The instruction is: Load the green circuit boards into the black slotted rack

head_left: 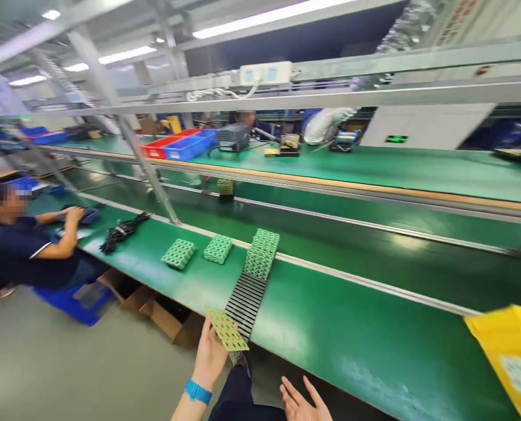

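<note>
Left hand: the left hand [210,358] grasps 1 perforated yellow-green panel [230,333] by its edge, tilted, at the table's [330,318] near edge.
Right hand: the right hand [303,404] is released, fingers spread (nothing in it), off the near edge.
Black slatted strip: the strip [248,294] runs from the near edge to 1 tall green stack [262,252].
Smaller green stacks: 2, [179,254] and [217,249], lie left of the tall stack.
Drop risk: with only 1 hand on it, the panel could slip floorward if that grip loosens.
Snag risk: a low pass could catch the panel's corner on the strip and push it askew.
Topple risk: a bump could shift the tall stack (its layers look loose, though that is a guess).
</note>
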Demonstrator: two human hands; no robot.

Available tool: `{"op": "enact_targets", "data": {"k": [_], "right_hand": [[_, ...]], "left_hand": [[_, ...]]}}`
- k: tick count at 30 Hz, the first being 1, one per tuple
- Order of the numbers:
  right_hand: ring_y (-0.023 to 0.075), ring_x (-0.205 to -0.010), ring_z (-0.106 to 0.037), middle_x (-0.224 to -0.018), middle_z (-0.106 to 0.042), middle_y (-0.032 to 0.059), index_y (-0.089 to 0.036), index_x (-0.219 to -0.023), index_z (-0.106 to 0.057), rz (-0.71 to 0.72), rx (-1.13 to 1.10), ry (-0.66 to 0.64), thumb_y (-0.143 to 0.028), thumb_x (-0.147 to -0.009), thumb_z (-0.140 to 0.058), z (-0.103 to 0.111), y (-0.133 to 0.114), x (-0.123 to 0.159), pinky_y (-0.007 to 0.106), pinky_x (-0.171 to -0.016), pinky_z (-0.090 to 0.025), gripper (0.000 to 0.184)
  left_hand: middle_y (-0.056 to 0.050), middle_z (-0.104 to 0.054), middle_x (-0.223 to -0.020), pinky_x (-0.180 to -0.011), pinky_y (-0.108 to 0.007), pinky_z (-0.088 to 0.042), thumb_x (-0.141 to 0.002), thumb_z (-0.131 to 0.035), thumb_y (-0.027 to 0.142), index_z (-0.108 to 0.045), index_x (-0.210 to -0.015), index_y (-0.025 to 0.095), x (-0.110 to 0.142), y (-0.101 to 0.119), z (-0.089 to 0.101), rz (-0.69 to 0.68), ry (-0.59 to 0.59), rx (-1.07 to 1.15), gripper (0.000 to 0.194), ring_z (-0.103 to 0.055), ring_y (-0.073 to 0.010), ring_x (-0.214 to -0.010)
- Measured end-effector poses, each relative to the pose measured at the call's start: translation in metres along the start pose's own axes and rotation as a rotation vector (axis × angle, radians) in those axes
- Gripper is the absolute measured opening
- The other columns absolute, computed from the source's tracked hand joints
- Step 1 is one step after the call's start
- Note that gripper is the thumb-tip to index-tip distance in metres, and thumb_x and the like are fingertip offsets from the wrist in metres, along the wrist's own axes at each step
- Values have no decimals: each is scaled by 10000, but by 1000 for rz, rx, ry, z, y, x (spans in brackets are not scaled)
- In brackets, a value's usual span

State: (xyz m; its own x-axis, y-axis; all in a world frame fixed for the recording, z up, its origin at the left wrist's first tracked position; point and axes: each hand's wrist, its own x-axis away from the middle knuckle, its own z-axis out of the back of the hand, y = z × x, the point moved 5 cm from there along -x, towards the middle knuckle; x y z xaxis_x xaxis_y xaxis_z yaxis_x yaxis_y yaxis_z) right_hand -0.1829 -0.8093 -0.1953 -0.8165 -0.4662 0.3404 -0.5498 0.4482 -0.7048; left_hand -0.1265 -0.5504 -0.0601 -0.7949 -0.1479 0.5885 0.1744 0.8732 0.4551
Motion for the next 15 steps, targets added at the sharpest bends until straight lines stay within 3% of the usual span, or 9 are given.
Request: {"op": "enact_targets", "data": {"k": [2,5,8,9,11,13,15], "right_hand": [[209,-899,-718,-1075,-709,155,-137,-1010,-790,-216,-318,173,-628,-824,-819,-4,9,-5,266,-798,-609,526],[180,-750,-687,-973,-704,149,-82,-936,-722,-254,-383,502,-357,-1012,-642,-7,-5,-19,243,-677,-586,296],[210,-770,-691,-926,-696,150,-81,-921,-696,-123,76,684,-252,-985,-607,2,-53,-43,283,-719,-589,203],[237,-810,-700,-924,-697,150,-89,-905,-694,-54,320,757,-249,-969,-598,9,-76,-51,319,-763,-599,198],[278,-991,-691,-1005,-703,151,-94,-927,-714,21,495,885,-222,-926,-609,27,-116,-68,374,-956,-563,165],[275,-1279,-569,-1278,-641,187,-53,-1146,-719,70,630,987,-159,-914,-571,48,-153,-86,366,-1176,-397,295],[299,-1483,-338,-1516,-439,252,32,-1365,-621,66,764,1080,-136,-906,-550,67,-180,-106,407,-1270,-220,494]], "left_hand": [[-156,-768,-1069,-996,-529,-577,-1013,-531,494,-758,-1066,150,-18,5,14,-25,-25,-31,415,-755,-324,-977],[-121,-756,-1194,-986,-508,-605,-988,-570,548,-788,-1136,237,-47,14,28,-89,-146,-57,408,-746,-329,-1063],[-68,-749,-1228,-926,-429,-640,-956,-615,581,-767,-1214,315,-70,22,23,-80,-260,-32,401,-739,-297,-1097],[-69,-748,-1232,-892,-420,-650,-951,-613,594,-761,-1228,318,-76,26,19,-83,-253,-40,418,-741,-295,-1091],[-86,-744,-1242,-871,-424,-653,-960,-582,607,-742,-1263,305,-84,34,6,-93,-194,-88,457,-741,-290,-1089],[-96,-748,-1230,-939,-454,-630,-973,-539,618,-716,-1299,294,-91,40,-8,-104,-96,-140,493,-735,-274,-1092],[-91,-742,-1224,-1058,-498,-565,-941,-568,650,-691,-1325,296,-97,43,-22,-135,-27,-194,536,-710,-270,-1131]]}}
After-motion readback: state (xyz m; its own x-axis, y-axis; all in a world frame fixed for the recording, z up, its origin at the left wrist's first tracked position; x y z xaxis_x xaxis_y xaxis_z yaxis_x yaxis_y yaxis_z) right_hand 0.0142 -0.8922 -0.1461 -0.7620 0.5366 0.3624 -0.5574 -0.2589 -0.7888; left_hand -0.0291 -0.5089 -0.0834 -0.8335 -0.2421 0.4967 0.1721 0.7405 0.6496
